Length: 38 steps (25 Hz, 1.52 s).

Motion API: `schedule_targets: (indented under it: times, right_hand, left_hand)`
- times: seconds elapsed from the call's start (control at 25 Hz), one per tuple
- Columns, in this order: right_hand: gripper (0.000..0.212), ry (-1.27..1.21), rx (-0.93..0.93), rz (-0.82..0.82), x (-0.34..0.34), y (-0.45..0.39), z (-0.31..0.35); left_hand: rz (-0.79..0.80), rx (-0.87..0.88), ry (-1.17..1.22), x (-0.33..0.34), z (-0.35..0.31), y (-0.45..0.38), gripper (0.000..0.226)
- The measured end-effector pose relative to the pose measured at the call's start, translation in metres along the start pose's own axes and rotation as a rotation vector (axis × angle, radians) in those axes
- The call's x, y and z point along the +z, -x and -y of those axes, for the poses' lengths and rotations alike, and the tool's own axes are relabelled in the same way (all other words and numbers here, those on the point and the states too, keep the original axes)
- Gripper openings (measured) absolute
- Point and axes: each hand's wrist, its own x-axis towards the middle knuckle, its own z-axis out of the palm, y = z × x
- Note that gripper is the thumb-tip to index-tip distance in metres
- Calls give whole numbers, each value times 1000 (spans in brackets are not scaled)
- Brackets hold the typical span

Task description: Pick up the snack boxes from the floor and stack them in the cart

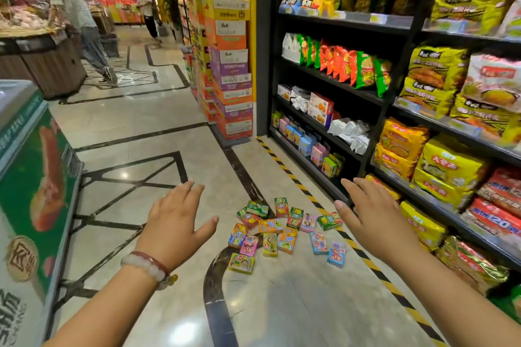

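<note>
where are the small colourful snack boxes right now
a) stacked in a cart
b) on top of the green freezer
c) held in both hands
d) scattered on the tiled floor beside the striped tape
d: the small colourful snack boxes lie loose on the glossy tiled floor next to the yellow-and-black striped tape, while the left hand and right hand hover open above them, holding nothing.

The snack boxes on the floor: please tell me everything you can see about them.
The small, brightly printed cardboard snack boxes lie scattered in a loose pile on the glossy beige tiled floor, beside the yellow-black hazard stripe. They are green, orange, pink, blue and yellow. Most lie flat, and some overlap. Neither hand touches them.
</note>
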Motion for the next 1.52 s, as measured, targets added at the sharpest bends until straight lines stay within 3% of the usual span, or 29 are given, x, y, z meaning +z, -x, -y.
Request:
schedule_targets:
  times: [0.36, 0.68, 0.92, 1.04, 1.2, 1.4, 1.52]
  right_hand:
    - [56, 8, 3, 28, 64, -116, 39]
    - [51, -27, 3, 42, 145, -229, 28]
    - [66, -50, 44, 160, 219, -335, 11]
    - [70, -83, 85, 184, 274, -373, 7]
    - [56, -139, 150, 166, 385, -397, -6]
    - [50, -234, 261, 180, 594, -388, -41]
    - [47, -278, 340, 279, 728, -371, -67]
  left_hand:
    - [28, 47, -16, 39, 73, -105, 90]
    - [81, 64, -11, 108, 98, -221, 77]
    - [115, 31, 21, 175, 108, -317, 70]
    - [159, 32, 49, 237, 124, -355, 68]
    - [259, -14, 134, 362, 150, -376, 70]
    - [320, 62, 37, 574, 187, -383, 67]
    - [376, 55, 38, 711, 204, -375, 66]
